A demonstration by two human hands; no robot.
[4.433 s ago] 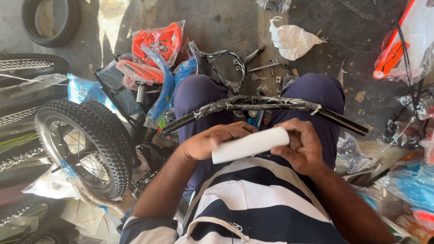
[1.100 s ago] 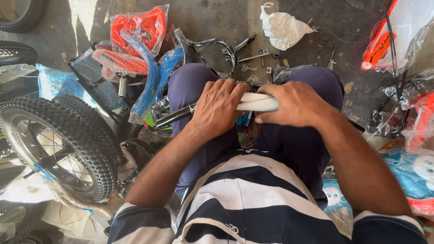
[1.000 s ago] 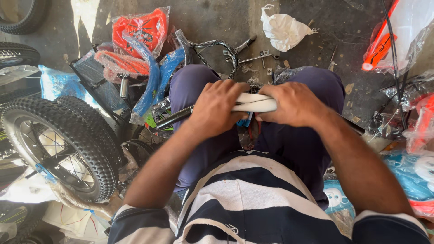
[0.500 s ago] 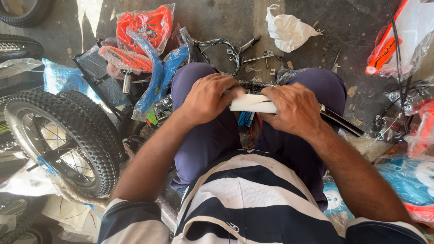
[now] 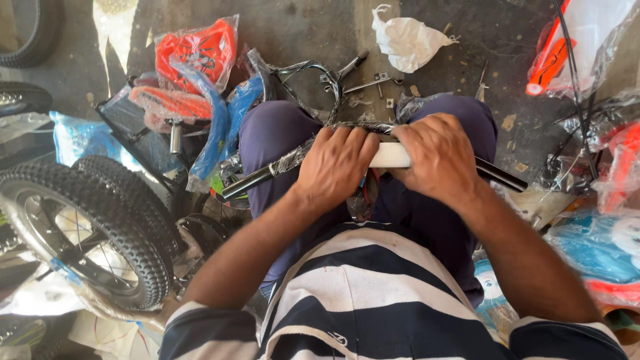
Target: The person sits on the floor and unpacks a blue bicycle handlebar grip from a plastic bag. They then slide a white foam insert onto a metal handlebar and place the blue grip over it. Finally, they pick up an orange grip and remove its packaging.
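Across the lap: black handlebar (image 5: 267,175), part plastic-wrapped | left hand (image 5: 337,167) and right hand (image 5: 437,157) both clenched around white tube (image 5: 390,155) at bar's middle | risk: tube slips or bar twists if grip loosens | knobby wheel (image 5: 87,233) just beside.

Tight on both sides, open floor ahead

Your left is blocked by the knobby wheel (image 5: 87,230) and wrapped frame parts (image 5: 193,100); wrapped parts (image 5: 600,220) crowd your right. Past your knees, bare concrete floor (image 5: 293,30) gives room, with a white bag (image 5: 408,40) and small metal brackets (image 5: 363,79) lying there.
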